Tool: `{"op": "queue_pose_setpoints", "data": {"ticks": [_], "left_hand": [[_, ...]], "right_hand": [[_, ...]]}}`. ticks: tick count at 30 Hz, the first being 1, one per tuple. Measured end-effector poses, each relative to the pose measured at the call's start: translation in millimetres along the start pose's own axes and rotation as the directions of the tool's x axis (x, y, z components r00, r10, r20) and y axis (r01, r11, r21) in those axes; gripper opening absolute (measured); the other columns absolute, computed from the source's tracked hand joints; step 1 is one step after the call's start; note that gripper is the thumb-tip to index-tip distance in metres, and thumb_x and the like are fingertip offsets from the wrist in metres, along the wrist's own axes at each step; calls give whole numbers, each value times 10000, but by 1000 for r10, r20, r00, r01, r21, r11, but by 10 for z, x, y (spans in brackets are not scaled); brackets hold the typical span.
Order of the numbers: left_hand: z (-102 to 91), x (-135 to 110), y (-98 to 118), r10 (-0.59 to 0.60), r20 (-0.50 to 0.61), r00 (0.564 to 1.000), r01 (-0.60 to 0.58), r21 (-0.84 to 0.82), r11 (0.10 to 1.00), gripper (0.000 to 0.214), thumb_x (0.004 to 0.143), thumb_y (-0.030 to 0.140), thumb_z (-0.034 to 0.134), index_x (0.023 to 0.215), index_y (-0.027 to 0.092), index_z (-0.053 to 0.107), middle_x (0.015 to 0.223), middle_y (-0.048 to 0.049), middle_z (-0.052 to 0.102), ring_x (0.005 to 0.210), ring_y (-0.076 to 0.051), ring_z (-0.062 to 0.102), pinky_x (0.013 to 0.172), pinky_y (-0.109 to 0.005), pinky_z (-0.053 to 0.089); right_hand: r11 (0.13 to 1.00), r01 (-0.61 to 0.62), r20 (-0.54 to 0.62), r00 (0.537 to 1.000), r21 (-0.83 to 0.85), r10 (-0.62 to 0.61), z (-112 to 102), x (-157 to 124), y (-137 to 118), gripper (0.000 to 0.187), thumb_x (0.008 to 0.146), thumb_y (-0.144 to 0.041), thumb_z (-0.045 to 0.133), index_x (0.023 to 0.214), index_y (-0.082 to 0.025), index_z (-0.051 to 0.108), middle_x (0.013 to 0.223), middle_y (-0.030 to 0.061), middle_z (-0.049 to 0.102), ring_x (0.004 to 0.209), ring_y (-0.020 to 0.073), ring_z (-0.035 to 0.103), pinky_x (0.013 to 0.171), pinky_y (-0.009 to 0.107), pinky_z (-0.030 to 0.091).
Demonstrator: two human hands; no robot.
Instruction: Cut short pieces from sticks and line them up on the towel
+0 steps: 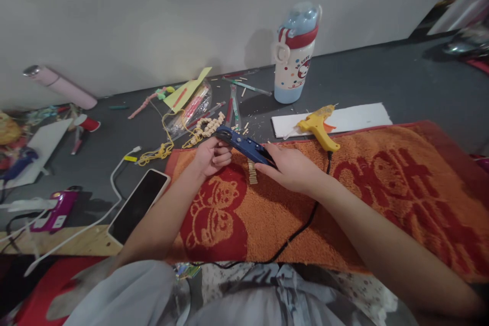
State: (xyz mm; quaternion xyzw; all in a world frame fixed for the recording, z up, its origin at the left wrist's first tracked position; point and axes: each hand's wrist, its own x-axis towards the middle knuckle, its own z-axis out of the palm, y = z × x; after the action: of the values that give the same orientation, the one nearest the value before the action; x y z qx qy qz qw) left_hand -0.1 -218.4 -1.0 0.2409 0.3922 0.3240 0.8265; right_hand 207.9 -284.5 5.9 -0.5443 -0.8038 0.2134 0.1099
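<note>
My right hand [292, 168] is wrapped around the handles of blue shears [246, 147], which are held at a slant above the front of the orange towel [282, 229]. At the head of the shears, my left hand [214, 157] is closed with curled fingers; what it pinches, if anything, is too small to make out. A row of short, pale stick pieces [252, 173] lies on the towel just below the shears. Behind my left hand sits a cluster of joined pale wooden pieces [208, 127].
A yellow glue gun [320, 126] rests on a white board [359, 118], its black cord crossing the towel. A cartoon bottle [296, 56] stands behind. To the left are a phone [139, 206], yellow yarn [156, 153], a purple power adapter [57, 210] and a pink flask [63, 86].
</note>
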Motion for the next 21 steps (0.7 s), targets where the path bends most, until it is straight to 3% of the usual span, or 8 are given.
{"op": "queue_pose_setpoints", "data": {"ticks": [8, 13, 16, 21], "left_hand": [[-24, 31, 6, -42, -1, 999, 42, -68, 997, 289, 789, 107, 299, 515, 162, 372, 450, 90, 101, 250, -42, 157, 265, -150, 168], [-13, 43, 1, -14, 13, 1000, 14, -49, 999, 310, 811, 124, 290, 514, 164, 371, 434, 85, 123, 256, -45, 161, 269, -154, 169], [-11, 49, -22, 61, 81, 995, -64, 31, 997, 312, 845, 175, 328, 539, 160, 391, 430, 83, 167, 271, -41, 171, 276, -151, 164], [-18, 56, -104, 307, 122, 944, -329, 255, 909, 224, 816, 297, 523, 648, 157, 475, 424, 100, 206, 293, -26, 206, 315, -131, 182]], "right_hand": [[999, 0, -8, 1000, -34, 0, -3, 0, -5, 449, 912, -436, 388, 1202, -102, 470, 1010, 153, 672, 841, 245, 648, 660, 279, 396], [998, -42, -18, 999, 40, 42, -7, 12, -9, 412, 915, -422, 375, 1163, -120, 508, 1011, 143, 673, 872, 263, 645, 681, 296, 402], [986, -145, -2, 989, 80, 145, -25, 32, 7, 386, 913, -448, 358, 1015, -129, 551, 941, 152, 678, 865, 272, 638, 672, 299, 400], [940, -247, 11, 968, 237, 251, -50, 44, 75, 390, 907, -498, 340, 930, -155, 526, 946, 140, 664, 870, 244, 624, 682, 280, 410]]}}
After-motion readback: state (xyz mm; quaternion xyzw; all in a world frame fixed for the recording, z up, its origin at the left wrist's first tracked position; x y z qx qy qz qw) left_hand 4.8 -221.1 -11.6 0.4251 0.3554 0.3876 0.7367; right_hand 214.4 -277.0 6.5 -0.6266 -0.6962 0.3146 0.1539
